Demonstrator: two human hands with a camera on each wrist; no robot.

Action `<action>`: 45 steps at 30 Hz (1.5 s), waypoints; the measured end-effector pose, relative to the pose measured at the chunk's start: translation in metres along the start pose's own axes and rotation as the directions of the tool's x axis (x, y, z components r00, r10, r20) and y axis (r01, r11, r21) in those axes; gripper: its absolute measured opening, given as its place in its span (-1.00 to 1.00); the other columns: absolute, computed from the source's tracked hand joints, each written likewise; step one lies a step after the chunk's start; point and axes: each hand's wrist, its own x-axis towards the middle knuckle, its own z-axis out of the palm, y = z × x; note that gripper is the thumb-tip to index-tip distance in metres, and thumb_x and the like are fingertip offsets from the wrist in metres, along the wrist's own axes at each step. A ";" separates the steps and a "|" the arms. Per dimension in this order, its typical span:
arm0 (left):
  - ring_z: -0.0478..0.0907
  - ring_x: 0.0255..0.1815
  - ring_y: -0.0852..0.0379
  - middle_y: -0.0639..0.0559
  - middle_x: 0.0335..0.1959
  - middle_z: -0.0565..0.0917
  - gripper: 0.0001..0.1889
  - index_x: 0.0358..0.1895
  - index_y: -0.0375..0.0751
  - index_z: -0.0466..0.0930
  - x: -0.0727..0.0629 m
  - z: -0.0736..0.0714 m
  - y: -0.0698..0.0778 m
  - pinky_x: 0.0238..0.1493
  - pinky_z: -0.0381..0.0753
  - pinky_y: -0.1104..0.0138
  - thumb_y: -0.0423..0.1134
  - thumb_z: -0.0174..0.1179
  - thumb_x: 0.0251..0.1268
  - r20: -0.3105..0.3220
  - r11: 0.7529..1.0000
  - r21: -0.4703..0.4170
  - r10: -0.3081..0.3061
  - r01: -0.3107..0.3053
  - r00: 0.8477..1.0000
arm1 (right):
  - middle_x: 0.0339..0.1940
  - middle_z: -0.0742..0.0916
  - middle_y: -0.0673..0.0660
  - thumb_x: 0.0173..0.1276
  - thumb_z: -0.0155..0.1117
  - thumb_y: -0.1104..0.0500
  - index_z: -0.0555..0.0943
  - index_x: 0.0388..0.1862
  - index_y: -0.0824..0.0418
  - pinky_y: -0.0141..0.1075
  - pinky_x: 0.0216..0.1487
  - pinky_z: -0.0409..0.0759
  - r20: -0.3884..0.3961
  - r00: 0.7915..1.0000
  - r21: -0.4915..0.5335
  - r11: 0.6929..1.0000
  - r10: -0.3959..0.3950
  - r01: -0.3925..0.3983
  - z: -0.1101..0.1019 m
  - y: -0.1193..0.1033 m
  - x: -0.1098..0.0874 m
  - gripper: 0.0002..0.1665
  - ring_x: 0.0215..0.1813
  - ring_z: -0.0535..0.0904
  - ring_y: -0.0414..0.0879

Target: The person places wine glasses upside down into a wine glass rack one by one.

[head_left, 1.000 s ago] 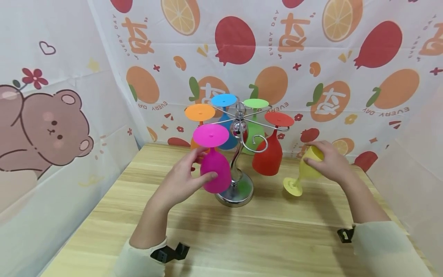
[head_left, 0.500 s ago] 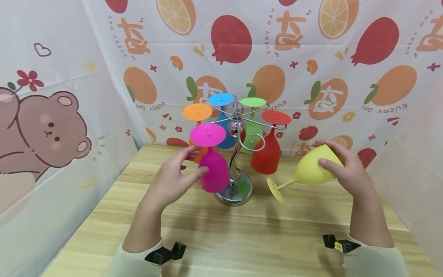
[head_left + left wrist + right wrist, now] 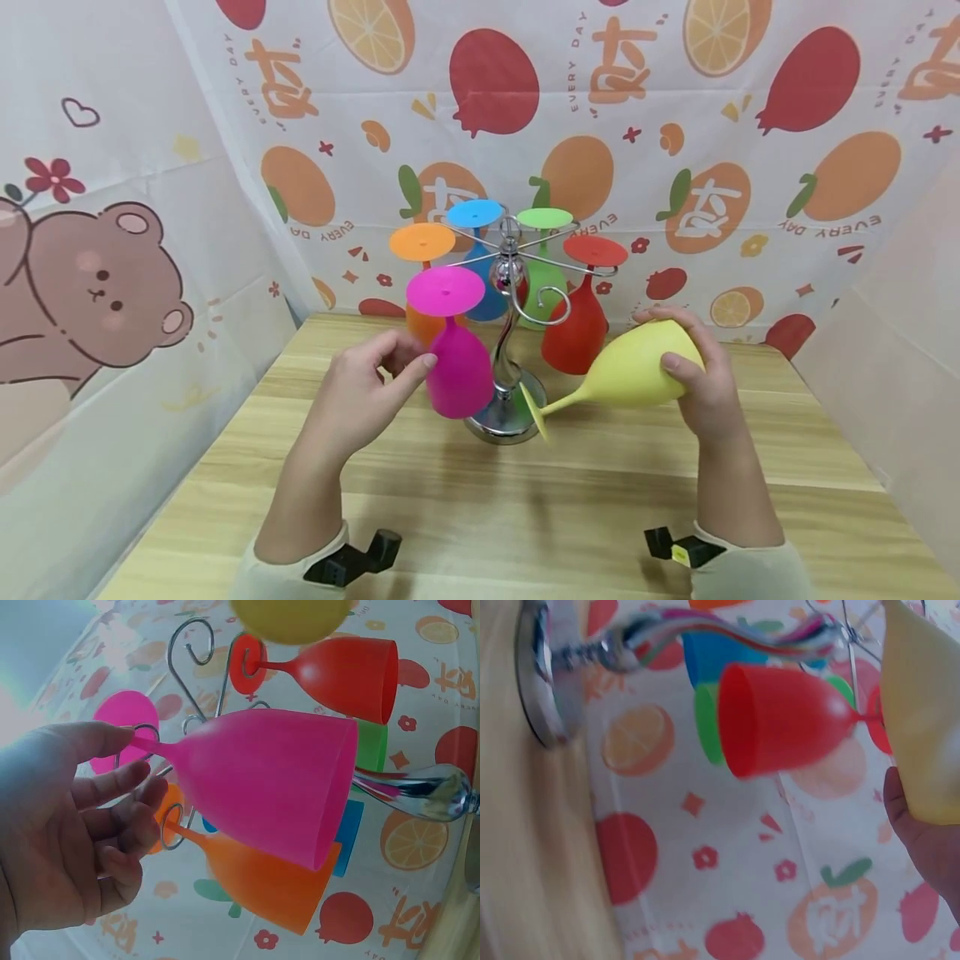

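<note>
In the head view my right hand point(image 3: 708, 383) grips the bowl of a yellow wine glass point(image 3: 637, 362), held tilted above the table with its foot pointing left. The glass's foot overlaps the chrome base of a wine glass rack point(image 3: 504, 429). My left hand point(image 3: 367, 396) is beside a magenta wine glass point(image 3: 459, 375) that hangs upside down from the rack, thumb tip right at the bowl's left edge. From the left wrist, the fingers point(image 3: 112, 825) look loosely curled, and the thumb overlaps the stem. Fingers of the right hand point(image 3: 930, 855) show under the yellow bowl in the right wrist view.
Also hanging upside down on the rack are orange point(image 3: 422, 242), blue point(image 3: 476, 215), green point(image 3: 545, 218) and red point(image 3: 576, 329) wine glasses. An unoccupied curled wire hook point(image 3: 551, 307) faces front right. Fruit-patterned cloth point(image 3: 495, 83) stands behind the wooden table point(image 3: 600, 517).
The right hand has brought the yellow wine glass leftward to the rack, tipping its foot from downward to the left. My left hand has drawn slightly back from the magenta wine glass, which stays hanging.
</note>
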 end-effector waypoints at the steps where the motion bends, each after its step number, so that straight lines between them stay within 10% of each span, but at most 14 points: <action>1: 0.53 -0.37 0.13 0.15 -0.44 0.62 -0.86 -0.21 -0.02 0.63 0.000 0.001 0.000 -0.40 0.53 0.34 -0.06 0.26 0.35 0.004 1.000 -0.011 0.004 -0.004 1.000 | 0.13 0.60 0.23 0.25 -0.09 0.42 0.44 0.22 0.40 -0.33 -0.15 0.69 -0.017 1.000 0.020 1.000 0.001 0.000 0.004 0.002 -0.001 -0.48 0.05 0.56 0.00; 9: 0.52 -0.40 0.10 0.12 -0.46 0.59 -0.96 -0.23 -0.10 0.64 -0.001 0.008 0.004 -0.44 0.54 0.35 -0.28 0.20 0.37 0.124 0.996 -0.079 0.041 -0.031 0.991 | 0.14 0.57 0.28 0.33 -0.12 0.30 0.39 0.23 0.39 -0.25 -0.03 0.69 -0.095 0.995 0.192 0.980 -0.031 0.049 0.026 0.006 -0.004 -0.51 0.09 0.56 0.05; 18: 0.54 -0.40 0.13 0.17 -0.40 0.64 -0.94 -0.22 0.00 0.66 -0.003 0.028 0.018 -0.39 0.60 0.33 -0.21 0.20 0.39 0.405 0.994 -0.110 0.047 -0.002 0.913 | 0.17 0.57 0.24 0.38 -0.07 0.23 0.37 0.24 0.32 -0.23 0.01 0.67 -0.136 0.991 0.339 0.939 -0.010 0.056 0.042 0.005 -0.003 -0.53 0.09 0.57 0.02; 30: 0.58 -0.29 0.14 0.16 -0.33 0.68 -0.85 -0.09 0.02 0.68 -0.002 0.067 0.019 -0.31 0.63 0.32 -0.24 0.26 0.32 0.390 0.958 -0.282 0.073 0.043 0.918 | 0.19 0.55 0.21 0.41 -0.09 0.16 0.35 0.25 0.22 -0.21 0.02 0.67 -0.160 0.986 0.390 0.921 0.046 0.020 0.054 0.011 -0.008 -0.55 0.13 0.55 0.00; 36: 0.62 -0.11 0.13 0.11 -0.08 0.66 -0.65 0.13 -0.01 0.58 -0.007 0.086 0.029 -0.16 0.67 0.27 -0.22 0.32 0.29 0.410 0.899 -0.427 0.100 0.094 0.907 | 0.25 0.51 0.18 0.43 -0.16 0.17 0.26 0.31 0.18 -0.20 0.08 0.65 -0.115 0.990 0.375 0.926 0.083 -0.034 0.071 0.012 -0.014 -0.52 0.18 0.51 -0.01; 45: 0.61 -0.02 0.04 -0.03 -0.03 0.63 -0.53 0.26 -0.12 0.48 -0.013 0.076 0.057 -0.11 0.71 0.25 -0.32 0.31 0.28 0.338 0.844 -0.528 0.110 0.092 0.935 | 0.26 0.51 0.16 0.42 -0.14 0.20 0.25 0.32 0.14 -0.20 0.12 0.62 -0.035 0.995 0.361 0.930 0.089 -0.071 0.085 0.013 -0.018 -0.51 0.21 0.49 -0.01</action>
